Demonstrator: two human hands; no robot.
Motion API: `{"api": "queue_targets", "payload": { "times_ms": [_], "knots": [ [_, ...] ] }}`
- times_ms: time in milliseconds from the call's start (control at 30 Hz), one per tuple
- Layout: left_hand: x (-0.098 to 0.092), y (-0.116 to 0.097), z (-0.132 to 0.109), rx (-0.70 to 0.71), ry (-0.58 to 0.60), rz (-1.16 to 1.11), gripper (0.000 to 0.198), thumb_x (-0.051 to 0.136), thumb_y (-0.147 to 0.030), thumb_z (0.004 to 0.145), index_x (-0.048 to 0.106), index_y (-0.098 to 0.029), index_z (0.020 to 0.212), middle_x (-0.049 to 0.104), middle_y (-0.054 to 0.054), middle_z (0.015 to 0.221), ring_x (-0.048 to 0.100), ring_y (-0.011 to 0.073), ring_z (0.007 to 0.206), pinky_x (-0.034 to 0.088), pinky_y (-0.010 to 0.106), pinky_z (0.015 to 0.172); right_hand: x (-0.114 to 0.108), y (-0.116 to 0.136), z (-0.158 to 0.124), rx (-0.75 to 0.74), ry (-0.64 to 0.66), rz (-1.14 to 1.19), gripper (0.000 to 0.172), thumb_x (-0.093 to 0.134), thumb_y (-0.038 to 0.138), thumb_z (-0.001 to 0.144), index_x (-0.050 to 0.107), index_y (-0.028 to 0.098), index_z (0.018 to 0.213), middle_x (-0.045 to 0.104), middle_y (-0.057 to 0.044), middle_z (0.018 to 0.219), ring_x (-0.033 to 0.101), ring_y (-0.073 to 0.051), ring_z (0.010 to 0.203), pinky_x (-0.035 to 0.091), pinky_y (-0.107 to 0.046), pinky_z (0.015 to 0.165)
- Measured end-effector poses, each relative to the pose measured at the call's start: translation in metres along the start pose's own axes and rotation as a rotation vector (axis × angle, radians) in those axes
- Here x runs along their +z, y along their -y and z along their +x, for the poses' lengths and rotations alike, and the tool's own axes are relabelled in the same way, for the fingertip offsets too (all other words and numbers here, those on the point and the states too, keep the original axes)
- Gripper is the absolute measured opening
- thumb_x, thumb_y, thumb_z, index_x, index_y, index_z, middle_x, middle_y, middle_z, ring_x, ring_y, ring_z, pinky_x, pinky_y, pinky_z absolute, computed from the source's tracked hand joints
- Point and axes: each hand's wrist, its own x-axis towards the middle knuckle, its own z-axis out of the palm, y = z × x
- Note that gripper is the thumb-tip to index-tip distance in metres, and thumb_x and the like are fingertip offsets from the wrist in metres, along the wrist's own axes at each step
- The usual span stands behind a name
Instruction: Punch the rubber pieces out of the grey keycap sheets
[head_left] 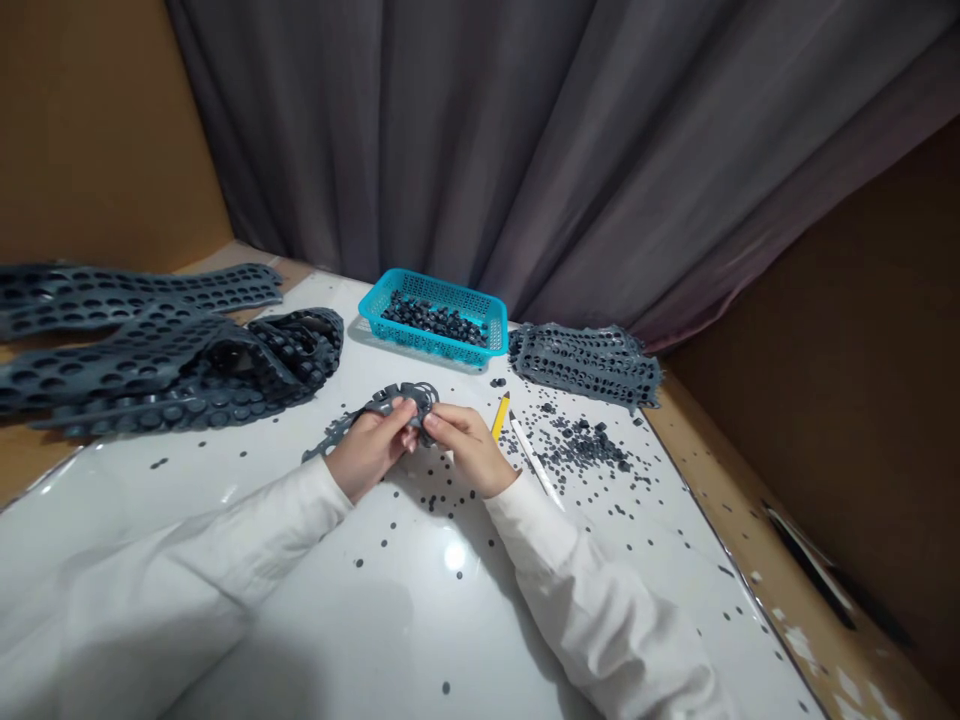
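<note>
Over the middle of the white board, my left hand [373, 450] is closed on a strip of dark grey rubber sheet [337, 432] with holes and short round caps along it. My right hand [472, 448] pinches the far end of the same strip, thumb against fingers. The two hands almost touch. Part of the strip trails down past my left hand, and its far end curls up above the fingertips. What lies directly between the right fingertips is hidden. Small dark discs [431, 503] lie scattered under and around the hands.
A turquoise basket [367, 308] holding many dark rubber pieces stands behind the hands. Large perforated rubber sheets [172, 360] are piled at left; another sheet [585, 362] lies at right. A yellow pen [500, 416], a white pen [536, 462] and a heap of bits [592, 442] are right of my hands.
</note>
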Motion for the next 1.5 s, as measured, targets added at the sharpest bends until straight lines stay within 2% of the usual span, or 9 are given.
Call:
{"api": "queue_targets", "payload": {
  "times_ms": [100, 167, 433, 733, 900, 1067, 1200, 1400, 1500],
  "knots": [
    [0.008, -0.007, -0.003, -0.185, -0.020, -0.446, 0.024, 0.057, -0.022, 0.080, 0.048, -0.015, 0.059, 0.038, -0.004, 0.049, 0.039, 0.0089, 0.049, 0.039, 0.019, 0.052, 0.010, -0.010, 0.003, 0.074, -0.210, 0.350, 0.027, 0.056, 0.037, 0.076, 0.049, 0.017, 0.059, 0.045, 0.004, 0.049, 0.035, -0.006, 0.042, 0.019, -0.019, 0.041],
    [0.010, -0.012, -0.004, -0.222, 0.002, -0.551, 0.028, 0.048, -0.017, 0.086, 0.048, -0.015, 0.058, 0.037, -0.003, 0.049, 0.041, 0.0097, 0.049, 0.040, 0.019, 0.052, 0.015, -0.013, 0.005, 0.107, -0.337, 0.533, 0.028, 0.061, 0.032, 0.070, 0.041, 0.018, 0.056, 0.033, 0.008, 0.043, 0.024, -0.004, 0.036, 0.015, -0.018, 0.038],
    [0.007, -0.008, -0.003, -0.214, 0.109, -0.621, 0.035, 0.035, -0.014, 0.090, 0.045, -0.014, 0.056, 0.037, -0.001, 0.053, 0.040, 0.0108, 0.051, 0.040, 0.020, 0.052, 0.020, -0.005, 0.007, 0.364, -0.500, 0.900, 0.038, 0.053, 0.026, 0.070, 0.025, 0.018, 0.045, 0.023, 0.010, 0.035, 0.014, -0.002, 0.031, 0.014, -0.015, 0.032],
    [0.006, -0.004, -0.004, -0.200, 0.202, -0.595, 0.038, 0.033, -0.016, 0.090, 0.045, -0.014, 0.054, 0.034, -0.001, 0.053, 0.038, 0.0104, 0.051, 0.040, 0.022, 0.053, 0.016, -0.006, 0.008, 0.435, -0.537, 1.039, 0.034, 0.051, 0.024, 0.068, 0.023, 0.020, 0.048, 0.021, 0.011, 0.035, 0.011, -0.002, 0.031, 0.013, -0.014, 0.031],
    [0.006, -0.007, -0.004, -0.225, 0.201, -0.561, 0.033, 0.046, -0.019, 0.086, 0.045, -0.014, 0.053, 0.035, -0.003, 0.052, 0.037, 0.0093, 0.049, 0.038, 0.021, 0.051, 0.012, -0.007, 0.005, 0.366, -0.412, 0.844, 0.038, 0.054, 0.032, 0.066, 0.022, 0.021, 0.048, 0.018, 0.011, 0.036, 0.011, -0.003, 0.033, 0.012, -0.016, 0.033],
    [-0.003, -0.004, 0.001, -0.123, 0.042, -0.232, 0.026, 0.065, -0.030, 0.074, 0.055, -0.013, 0.056, 0.046, -0.001, 0.051, 0.041, 0.0100, 0.049, 0.036, 0.021, 0.049, -0.001, 0.006, 0.000, -0.035, -0.098, -0.034, 0.031, 0.054, 0.032, 0.077, 0.042, 0.018, 0.052, 0.034, 0.006, 0.047, 0.029, -0.007, 0.045, 0.024, -0.020, 0.047],
    [-0.011, -0.003, 0.001, 0.065, 0.053, 0.134, 0.034, 0.065, -0.040, 0.072, 0.056, -0.014, 0.051, 0.048, -0.001, 0.049, 0.041, 0.0109, 0.050, 0.033, 0.022, 0.050, -0.009, 0.021, -0.005, -0.166, 0.011, -0.538, 0.028, 0.048, 0.026, 0.084, 0.047, 0.018, 0.057, 0.039, 0.004, 0.053, 0.033, -0.009, 0.052, 0.024, -0.023, 0.055],
    [-0.004, -0.005, -0.004, 0.071, 0.007, 0.134, 0.035, 0.070, -0.036, 0.068, 0.053, -0.015, 0.046, 0.046, -0.004, 0.044, 0.038, 0.0082, 0.044, 0.030, 0.021, 0.046, -0.001, 0.022, -0.008, -0.169, 0.047, -0.419, 0.028, 0.043, 0.028, 0.086, 0.052, 0.018, 0.061, 0.041, 0.003, 0.055, 0.035, -0.010, 0.053, 0.027, -0.023, 0.056],
    [0.008, -0.008, -0.008, -0.064, -0.040, -0.131, 0.040, 0.076, -0.039, 0.059, 0.049, -0.015, 0.042, 0.044, -0.004, 0.040, 0.037, 0.0066, 0.041, 0.031, 0.020, 0.044, 0.012, 0.014, -0.008, -0.150, -0.170, -0.197, 0.032, 0.043, 0.032, 0.085, 0.047, 0.018, 0.055, 0.037, 0.004, 0.050, 0.032, -0.010, 0.049, 0.027, -0.023, 0.051]
  ]
}}
